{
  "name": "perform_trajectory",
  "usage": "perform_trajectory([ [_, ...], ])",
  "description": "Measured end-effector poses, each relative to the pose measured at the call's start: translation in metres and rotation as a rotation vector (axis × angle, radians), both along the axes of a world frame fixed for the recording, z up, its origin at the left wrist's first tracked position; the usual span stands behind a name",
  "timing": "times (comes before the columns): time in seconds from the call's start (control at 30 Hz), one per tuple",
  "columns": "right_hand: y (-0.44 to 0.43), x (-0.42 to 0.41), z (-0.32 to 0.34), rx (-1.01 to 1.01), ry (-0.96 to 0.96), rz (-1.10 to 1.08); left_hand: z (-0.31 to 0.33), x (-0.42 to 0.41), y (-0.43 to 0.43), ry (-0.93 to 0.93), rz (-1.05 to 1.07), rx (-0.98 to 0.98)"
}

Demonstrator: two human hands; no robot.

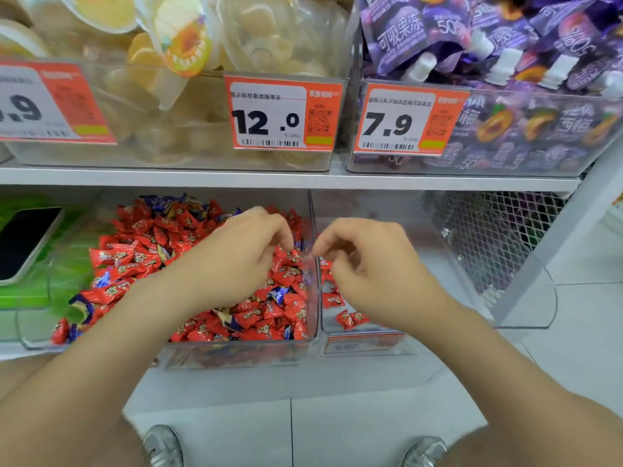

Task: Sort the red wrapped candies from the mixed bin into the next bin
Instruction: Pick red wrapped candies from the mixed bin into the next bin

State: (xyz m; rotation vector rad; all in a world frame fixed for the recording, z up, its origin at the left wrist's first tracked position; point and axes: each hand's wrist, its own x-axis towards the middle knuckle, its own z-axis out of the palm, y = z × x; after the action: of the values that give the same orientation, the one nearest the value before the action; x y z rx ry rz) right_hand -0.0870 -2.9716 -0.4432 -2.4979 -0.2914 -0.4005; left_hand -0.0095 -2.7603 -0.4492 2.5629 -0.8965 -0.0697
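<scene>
Where white shelf (168, 176) holds clear bins (236, 355) — tiled floor (371, 416) below.

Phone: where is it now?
Head view, far left: the phone lies on green packs, left of the mixed bin.

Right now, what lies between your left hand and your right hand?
The head view shows the clear wall of the mixed bin between the left hand and right hand.

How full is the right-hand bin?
Nearly empty: the right-hand bin holds only a few red candies on its mostly bare floor.
</scene>
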Motion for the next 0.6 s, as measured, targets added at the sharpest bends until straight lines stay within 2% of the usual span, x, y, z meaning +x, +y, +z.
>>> perform_trajectory([
  [0.07,0.019,0.001,-0.003,-0.104,-0.005,0.215,0.002,0.003,0.014,0.077,-0.047,0.191],
  [0.13,0.033,0.007,-0.012,-0.37,0.092,0.379,0.005,0.002,0.021,0.2,-0.088,0.241],
  [0.2,0.041,0.015,-0.018,-0.651,0.116,0.397,0.006,0.001,0.025,0.254,-0.076,0.197],
  [0.27,0.046,0.023,-0.019,-0.786,0.079,0.33,0.002,0.003,0.027,0.214,-0.084,0.213],
  [0.37,0.055,0.031,-0.023,-0.835,0.019,0.288,-0.008,0.005,0.026,0.141,-0.145,0.292],
  [0.43,0.062,0.033,-0.025,-0.817,0.06,0.287,-0.012,0.005,0.024,0.114,-0.151,0.338],
  [0.6,0.054,0.037,-0.027,-0.57,0.118,0.268,-0.011,0.009,0.02,0.116,-0.1,0.253],
])
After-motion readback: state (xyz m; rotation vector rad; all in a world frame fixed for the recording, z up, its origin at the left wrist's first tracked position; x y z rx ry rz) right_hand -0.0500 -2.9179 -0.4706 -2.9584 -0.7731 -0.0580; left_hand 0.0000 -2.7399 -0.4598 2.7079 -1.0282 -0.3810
